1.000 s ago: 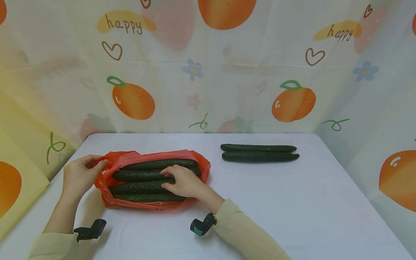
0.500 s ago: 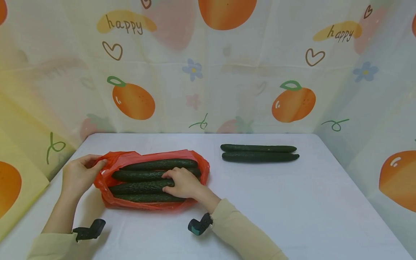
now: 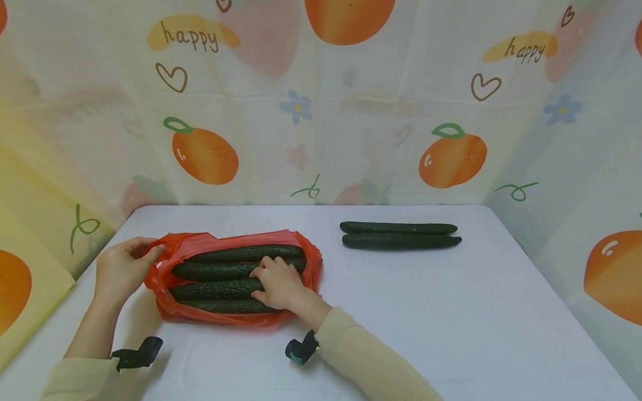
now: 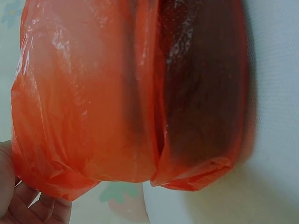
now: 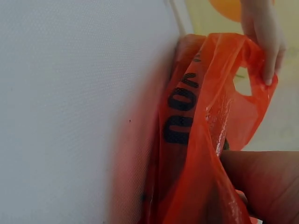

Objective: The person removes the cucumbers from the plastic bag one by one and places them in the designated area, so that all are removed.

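A red plastic bag (image 3: 220,318) lies with its mouth spread towards me, several dark green cucumbers side by side in it. My left hand (image 3: 120,273) pinches the bag's left edge between thumb and fingers; the left wrist view shows the fingers (image 4: 39,205) at the thin red film (image 4: 88,116). Over the right part of the bag, my right hand (image 3: 281,284) has its thumb and fingers bent around a cucumber (image 3: 215,289) near the front. In the right wrist view the bag's side (image 5: 180,107) hides most of that hand.
Two more cucumbers (image 3: 401,241) lie parallel at the back of the white table (image 3: 451,312), right of the bag. A printed cloth (image 3: 361,139) hangs behind and beside the table. Each wrist carries a small black camera (image 3: 301,349).
My right hand has shifted slightly to the right over the cucumbers, its forearm lower and further left. My left hand keeps its hold on the bag's edge.
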A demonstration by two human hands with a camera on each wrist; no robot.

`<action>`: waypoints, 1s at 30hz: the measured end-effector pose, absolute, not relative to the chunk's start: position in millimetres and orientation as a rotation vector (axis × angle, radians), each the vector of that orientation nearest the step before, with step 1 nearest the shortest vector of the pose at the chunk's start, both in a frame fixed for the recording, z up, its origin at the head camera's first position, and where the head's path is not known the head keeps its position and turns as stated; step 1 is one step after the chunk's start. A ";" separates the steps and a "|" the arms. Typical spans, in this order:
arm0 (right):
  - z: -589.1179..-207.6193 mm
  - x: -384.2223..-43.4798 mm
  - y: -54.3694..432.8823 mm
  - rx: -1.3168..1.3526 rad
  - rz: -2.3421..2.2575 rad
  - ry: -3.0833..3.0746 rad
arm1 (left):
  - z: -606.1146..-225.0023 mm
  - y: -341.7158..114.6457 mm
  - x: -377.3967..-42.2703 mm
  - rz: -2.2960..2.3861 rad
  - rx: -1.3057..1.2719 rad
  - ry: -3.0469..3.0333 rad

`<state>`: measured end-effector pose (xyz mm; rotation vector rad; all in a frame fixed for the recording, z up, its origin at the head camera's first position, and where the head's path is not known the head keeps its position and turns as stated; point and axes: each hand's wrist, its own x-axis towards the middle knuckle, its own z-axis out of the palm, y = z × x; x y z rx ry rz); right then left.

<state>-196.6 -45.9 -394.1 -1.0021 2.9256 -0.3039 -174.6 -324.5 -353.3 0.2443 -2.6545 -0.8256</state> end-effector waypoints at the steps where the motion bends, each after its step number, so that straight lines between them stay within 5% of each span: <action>1: -393.7 -196.4 -45.9 -1.010 -0.298 2.930 | -353.0 -324.4 -174.9 -0.823 0.242 -2.655; 30: -394.0 -194.4 -46.5 -1.009 -0.389 2.815 | -350.5 -325.9 -173.4 -0.811 0.248 -2.651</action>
